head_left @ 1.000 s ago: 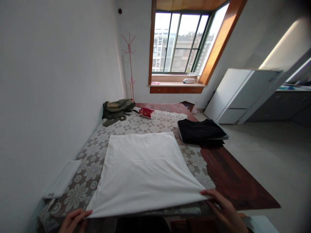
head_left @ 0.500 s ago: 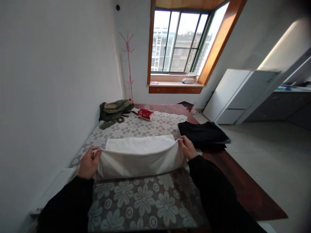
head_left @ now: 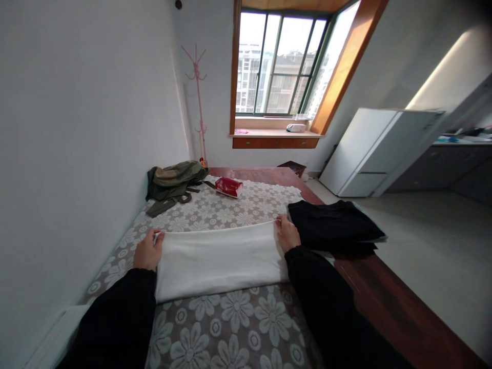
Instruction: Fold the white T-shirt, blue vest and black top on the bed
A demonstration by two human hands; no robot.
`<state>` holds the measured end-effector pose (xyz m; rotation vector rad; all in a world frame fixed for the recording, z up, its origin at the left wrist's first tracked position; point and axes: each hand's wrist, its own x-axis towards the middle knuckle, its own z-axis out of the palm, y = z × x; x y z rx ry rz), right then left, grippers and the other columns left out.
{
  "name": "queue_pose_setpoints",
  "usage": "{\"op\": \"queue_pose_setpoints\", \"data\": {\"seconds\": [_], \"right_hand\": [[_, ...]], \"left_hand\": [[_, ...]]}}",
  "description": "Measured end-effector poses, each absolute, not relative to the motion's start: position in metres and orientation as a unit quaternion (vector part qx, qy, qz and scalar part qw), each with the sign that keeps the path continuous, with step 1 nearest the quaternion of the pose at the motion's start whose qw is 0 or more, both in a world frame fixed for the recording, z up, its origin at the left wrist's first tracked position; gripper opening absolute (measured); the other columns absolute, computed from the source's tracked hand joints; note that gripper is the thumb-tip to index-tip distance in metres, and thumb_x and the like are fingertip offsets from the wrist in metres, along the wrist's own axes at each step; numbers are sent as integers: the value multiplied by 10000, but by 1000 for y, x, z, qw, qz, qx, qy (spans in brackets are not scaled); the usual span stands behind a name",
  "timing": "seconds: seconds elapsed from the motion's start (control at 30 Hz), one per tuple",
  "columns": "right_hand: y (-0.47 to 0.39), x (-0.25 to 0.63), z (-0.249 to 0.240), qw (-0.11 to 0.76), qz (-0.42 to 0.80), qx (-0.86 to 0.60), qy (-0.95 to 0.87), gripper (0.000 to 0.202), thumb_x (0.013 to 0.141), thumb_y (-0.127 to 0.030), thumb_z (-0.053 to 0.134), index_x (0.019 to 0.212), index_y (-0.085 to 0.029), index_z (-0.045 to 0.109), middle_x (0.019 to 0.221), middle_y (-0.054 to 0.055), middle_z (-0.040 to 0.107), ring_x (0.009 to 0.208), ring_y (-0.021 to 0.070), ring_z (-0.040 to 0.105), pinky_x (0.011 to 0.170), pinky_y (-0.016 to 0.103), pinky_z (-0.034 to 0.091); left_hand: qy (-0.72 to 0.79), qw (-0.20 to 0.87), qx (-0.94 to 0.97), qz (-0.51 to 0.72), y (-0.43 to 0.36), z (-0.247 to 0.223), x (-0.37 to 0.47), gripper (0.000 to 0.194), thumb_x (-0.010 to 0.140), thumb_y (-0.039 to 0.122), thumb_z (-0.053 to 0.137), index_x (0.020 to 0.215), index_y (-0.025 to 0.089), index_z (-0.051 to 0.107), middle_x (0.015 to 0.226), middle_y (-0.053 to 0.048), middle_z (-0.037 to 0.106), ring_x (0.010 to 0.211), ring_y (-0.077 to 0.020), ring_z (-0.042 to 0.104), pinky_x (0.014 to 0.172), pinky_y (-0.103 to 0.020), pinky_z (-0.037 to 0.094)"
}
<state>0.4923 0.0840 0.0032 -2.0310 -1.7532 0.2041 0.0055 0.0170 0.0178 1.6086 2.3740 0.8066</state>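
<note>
A white piece of folded cloth (head_left: 221, 259) lies as a wide strip across the flower-patterned tablecloth (head_left: 230, 312). What sort of garment or fabric it is, I cannot tell. At its far left corner my left hand (head_left: 149, 250) pinches the edge between thumb and fingers. My right hand (head_left: 287, 233) grips the far right corner, partly hidden behind the sleeve cuff. The far edge between both hands looks nearly straight. Just right of my right hand lies a stack of folded black clothes (head_left: 334, 223).
A green backpack (head_left: 175, 182) and a red packet (head_left: 228, 187) lie at the table's far left, near the wall. Reddish-brown wood (head_left: 388, 297) shows along the right side. Beyond stand a pink coat rack (head_left: 199, 97), a window and a white refrigerator (head_left: 357, 148).
Both hands have brought the lifted near edge of the white cloth away from me, over the far part. It now covers that part and lies flatter. The view has shifted slightly.
</note>
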Motion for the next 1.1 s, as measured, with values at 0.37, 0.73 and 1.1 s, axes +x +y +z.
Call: {"op": "queue_pose_setpoints", "data": {"seconds": [0.37,0.73,1.1], "right_hand": [[88,493,-19,232,44,-719,-653,264,1009,-294,416,1144,-190,618,861,92,694,777,235,631,696,301,377],[91,492,-20,282,31,-705,-650,270,1000,-272,416,1146,-159,612,867,108,681,804,244,629,740,309,412],[85,485,0,240,-12,-569,-787,445,947,-348,538,1346,-152,525,1378,170,554,1211,316,539,1031,418,400]], "left_hand": [[761,133,512,376,16,3,-2,368,825,443,602,1120,228,552,893,-30,708,661,-184,643,730,-309,492],[764,74,543,341,12,0,-1,235,809,356,600,983,237,497,1025,-44,680,623,-153,563,739,-323,477],[787,243,537,184,-23,47,-10,376,852,506,541,1094,223,490,978,-56,702,685,-201,669,555,-287,471]]}}
